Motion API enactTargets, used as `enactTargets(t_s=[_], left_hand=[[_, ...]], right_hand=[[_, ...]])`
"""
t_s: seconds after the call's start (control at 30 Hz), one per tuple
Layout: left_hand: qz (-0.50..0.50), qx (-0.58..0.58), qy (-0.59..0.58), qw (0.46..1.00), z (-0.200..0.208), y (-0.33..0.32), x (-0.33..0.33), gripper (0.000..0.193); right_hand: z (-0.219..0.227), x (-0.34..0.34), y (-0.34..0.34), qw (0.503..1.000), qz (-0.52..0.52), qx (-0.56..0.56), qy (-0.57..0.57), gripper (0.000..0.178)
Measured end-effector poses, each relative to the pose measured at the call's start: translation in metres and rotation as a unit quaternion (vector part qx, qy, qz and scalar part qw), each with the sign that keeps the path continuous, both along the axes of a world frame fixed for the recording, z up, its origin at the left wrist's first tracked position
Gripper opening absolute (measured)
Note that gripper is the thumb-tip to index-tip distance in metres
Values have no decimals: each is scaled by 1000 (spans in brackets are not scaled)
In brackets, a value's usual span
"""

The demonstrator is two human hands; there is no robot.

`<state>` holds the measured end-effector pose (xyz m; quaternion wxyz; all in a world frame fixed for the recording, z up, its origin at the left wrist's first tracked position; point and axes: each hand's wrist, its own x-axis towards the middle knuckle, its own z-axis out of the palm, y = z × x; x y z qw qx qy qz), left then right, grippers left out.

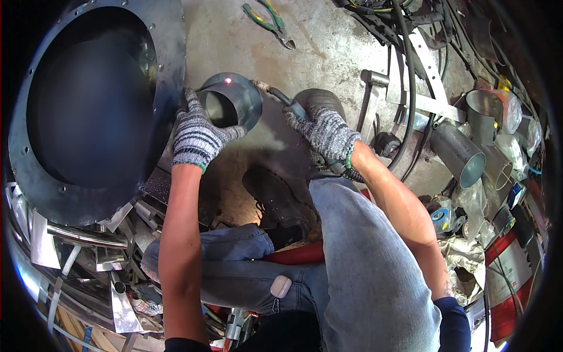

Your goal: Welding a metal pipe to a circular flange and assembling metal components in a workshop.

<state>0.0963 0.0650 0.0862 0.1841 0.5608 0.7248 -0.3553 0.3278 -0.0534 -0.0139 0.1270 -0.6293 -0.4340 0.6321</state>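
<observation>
My left hand [198, 134], in a striped knit glove, grips the near left side of a short dark metal pipe piece with a flange [251, 108]. A red-hot spot glows on its far rim. My right hand [326, 132], gloved alike, is closed around the handle of a welding torch [287, 101]. The torch's pale tip points left, close to the flange's right edge; whether it touches I cannot tell. Left of my left hand stands a large dark metal ring flange [170, 41] with small holes around it.
Green-and-yellow cutting pliers [267, 20] lie on the floor ahead. Black cables [404, 76], flat metal strips [431, 64] and pipe offcuts [457, 154] crowd the right. Metal scraps [88, 234] pile up at the lower left. My boot [272, 193] is below the pipe piece.
</observation>
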Motion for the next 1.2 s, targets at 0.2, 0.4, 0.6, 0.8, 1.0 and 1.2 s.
enactTargets(t_s=[0.2, 0.4, 0.6, 0.8, 1.0, 1.2], left_hand=[[-35, 6, -9, 999, -5, -6, -3, 158], [-25, -18, -32, 999, -15, -8, 11, 159], [-66, 12, -23, 997, -27, -10, -11, 163], [-71, 32, -48, 996, -30, -16, -10, 166], [-39, 20, -56, 997, -28, -11, -12, 157], [1, 4, -61, 998, -23, -6, -10, 156]], right_hand=[[-11, -2, 7, 996, 29, -59, 54, 59], [-4, 10, 10, 997, 41, -49, 46, 55], [-38, 6, 1, 935, 278, 218, -16, 41], [-35, 8, -1, 930, 280, 237, -31, 45], [1, 6, 16, 992, 79, -88, 52, 63], [8, 8, 19, 992, 101, -53, 54, 55]])
